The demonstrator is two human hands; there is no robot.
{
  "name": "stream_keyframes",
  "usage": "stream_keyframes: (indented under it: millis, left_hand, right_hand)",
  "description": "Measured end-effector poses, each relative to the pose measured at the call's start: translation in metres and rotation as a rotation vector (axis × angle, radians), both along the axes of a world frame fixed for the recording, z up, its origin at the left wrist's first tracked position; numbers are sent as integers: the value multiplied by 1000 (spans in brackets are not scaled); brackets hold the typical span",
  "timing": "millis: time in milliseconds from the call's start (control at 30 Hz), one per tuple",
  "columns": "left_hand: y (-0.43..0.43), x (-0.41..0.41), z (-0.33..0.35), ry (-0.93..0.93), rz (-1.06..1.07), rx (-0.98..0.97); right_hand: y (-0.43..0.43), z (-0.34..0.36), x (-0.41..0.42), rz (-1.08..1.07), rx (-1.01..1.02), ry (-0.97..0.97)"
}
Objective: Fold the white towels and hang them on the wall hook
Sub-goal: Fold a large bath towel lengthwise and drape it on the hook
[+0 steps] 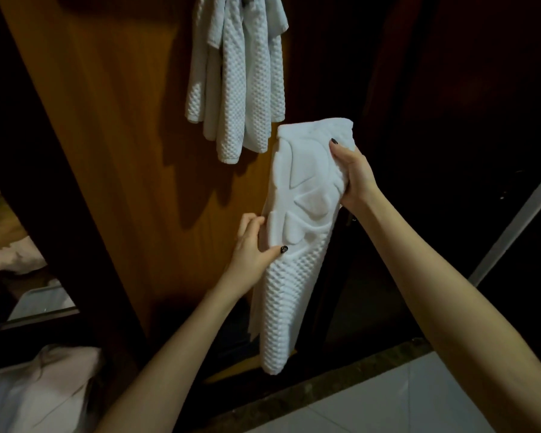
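Observation:
A white waffle-textured towel [297, 245], folded into a long narrow strip, hangs upright in front of me. My right hand [355, 176] grips its upper right edge near the top. Lower down, my left hand [252, 245] pinches its left edge at mid-height. Above and to the left, several white towels [235, 79] hang bunched against an orange-brown wooden panel [113, 120]. The hook that holds them is cut off by the top of the frame.
Dark wooden door frames flank the panel on both sides. A white tiled floor [419, 398] with a dark threshold strip lies at the lower right. White fabric [35, 389] shows at the lower left, and a metal rail [519, 220] slants at the right.

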State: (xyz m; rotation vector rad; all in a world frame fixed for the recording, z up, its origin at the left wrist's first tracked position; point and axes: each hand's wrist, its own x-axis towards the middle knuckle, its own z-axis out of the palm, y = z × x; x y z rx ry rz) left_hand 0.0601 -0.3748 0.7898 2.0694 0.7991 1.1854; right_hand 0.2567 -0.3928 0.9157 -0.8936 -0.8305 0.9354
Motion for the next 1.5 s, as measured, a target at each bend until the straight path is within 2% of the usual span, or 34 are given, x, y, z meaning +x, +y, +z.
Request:
stream_keyframes:
  millis: [100,233,400,500,600,733,800,900,1067,1233,1400,1500]
  left_hand:
    - [1,5,-8,-17,13,20]
    - [11,-12,-7,-201,-144,-241]
    - [22,-32,11,-338,-367,-440]
    - [38,-45,34,-212,-435,-418]
    - [57,-54,58,-50,-358,-381]
    - [70,-60,93,35,-337,-290]
    - [74,-60,108,47,-316,-246]
    - [90,-65,136,45,-276,-182]
    - [112,-74,195,328,-357,-45]
    - [142,-85,227,251,-364,-126]
    - [180,-89,253,193,-426,-168]
    - [207,-86,276,202,-437,-92]
  right_hand:
    - [1,0,-2,-21,-11,-28]
    - [3,-4,4,-70,-8,-62]
    - [7,-3,7,-206,-29,-146]
    - [12,-2,10,-295,-32,-240]
    - [19,3,11,-390,-58,-297]
    - [30,15,13,-540,-137,-518]
    - [32,23,11,-564,-63,-550]
    - [33,47,7,-543,148,-465]
    - [44,99,10,-390,117,-273]
    - [63,137,9,-431,254,-357]
    - [97,175,17,-470,284,-489]
    - [121,196,31,-535,278,-530]
